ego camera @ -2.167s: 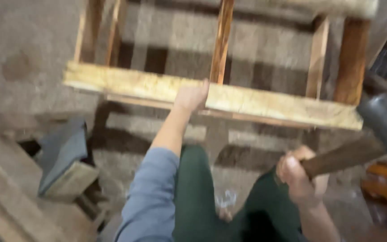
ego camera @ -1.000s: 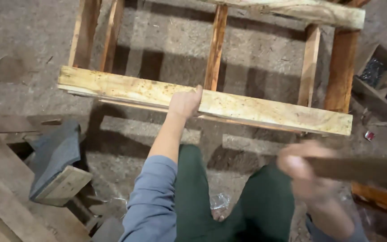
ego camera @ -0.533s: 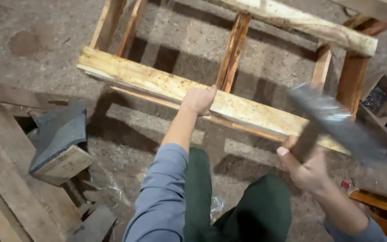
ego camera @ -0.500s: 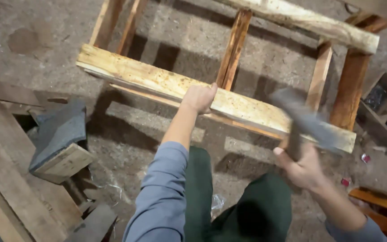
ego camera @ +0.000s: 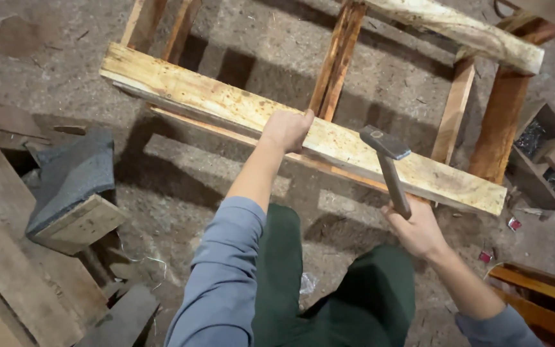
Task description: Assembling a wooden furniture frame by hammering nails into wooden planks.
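1. Hammer (ego camera: 390, 168): steel head up at the top, slim handle below, head poised just above the pale plank (ego camera: 290, 122) of the wooden frame (ego camera: 489, 122). Judged top-heavy, rigid, the head dense and hard; best gripped low on the handle, as here, for swing and control.
2. Right hand (ego camera: 419, 228): wrapped tight round the handle's lower end, fingers closed on it.
3. Left hand (ego camera: 285, 128): clamped over the plank's near edge, thumb side up, pressing it down; well clear of the hammer head, though on the same board.
4. Plank: rough-sawn, stained, long and stiff; looks splintery along the edges, fairly heavy, unlikely to flex under a grip. Lies across darker upright posts, above the dirt floor (ego camera: 52, 64).
5. To the left: a dark grey block (ego camera: 72, 177) sitting on a short wooden offcut (ego camera: 78, 225), beside stacked boards (ego camera: 8, 276).
6. To the right: an open box of small metal pieces (ego camera: 544, 151), probably nails, too small to tell.
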